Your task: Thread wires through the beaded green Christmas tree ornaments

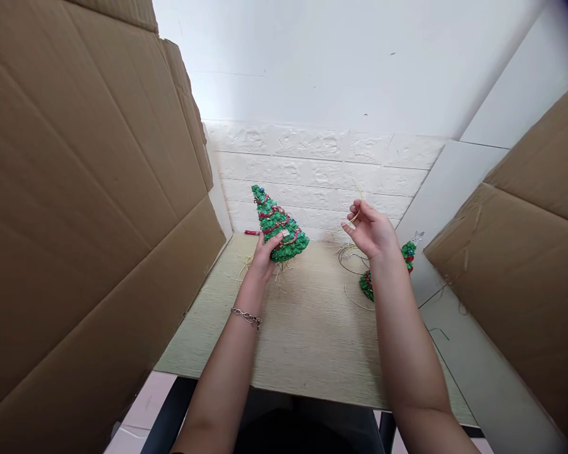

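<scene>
My left hand (267,249) is closed round the lower part of a small green Christmas tree (277,228), which leans with its tip up and to the left. Red garland and small coloured balls wind round the tree, and thin yellowish strands stick out below it. To the right, my right hand (366,230) is raised above the table, its fingers pinched on a thin yellow wire (360,188). Behind my right forearm, a second decorated tree (366,287) with a clear star on top is partly hidden.
Loose thin wires (348,252) lie on the pale wooden table (312,328) near the wall. A red pen-like stick (252,232) is at the back left. Cardboard walls (99,189) stand on both sides, and a white brick-patterned wall (307,157) closes the back.
</scene>
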A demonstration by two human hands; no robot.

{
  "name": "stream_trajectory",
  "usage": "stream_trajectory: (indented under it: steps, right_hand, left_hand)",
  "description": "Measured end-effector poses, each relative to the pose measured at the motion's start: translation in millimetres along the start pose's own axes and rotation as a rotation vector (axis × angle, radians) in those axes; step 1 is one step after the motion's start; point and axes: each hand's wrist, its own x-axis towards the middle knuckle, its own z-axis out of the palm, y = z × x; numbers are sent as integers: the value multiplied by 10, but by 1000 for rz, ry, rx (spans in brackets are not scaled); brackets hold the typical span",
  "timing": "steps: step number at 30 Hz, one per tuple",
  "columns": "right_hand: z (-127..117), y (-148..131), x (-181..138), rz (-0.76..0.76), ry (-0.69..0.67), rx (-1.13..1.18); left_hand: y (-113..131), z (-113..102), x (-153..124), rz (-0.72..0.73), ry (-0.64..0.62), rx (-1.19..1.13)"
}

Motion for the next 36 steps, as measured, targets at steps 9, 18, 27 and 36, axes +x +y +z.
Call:
stream_trajectory:
  steps: [9, 18, 27, 36]
  right_hand:
    - [43, -22, -60, -155, -111, -81]
    - [165, 54, -131, -228, -144, -122]
    - [226, 193, -137, -103, -238, -129]
    - [262, 287, -132, -73, -209, -199]
  left_hand:
    - [34, 48, 6, 7, 58, -82]
    - [-12, 100, -7, -4, 69, -96]
    - [-59, 75, -7, -11, 68, -63]
    - [-73, 73, 2, 5, 21, -65]
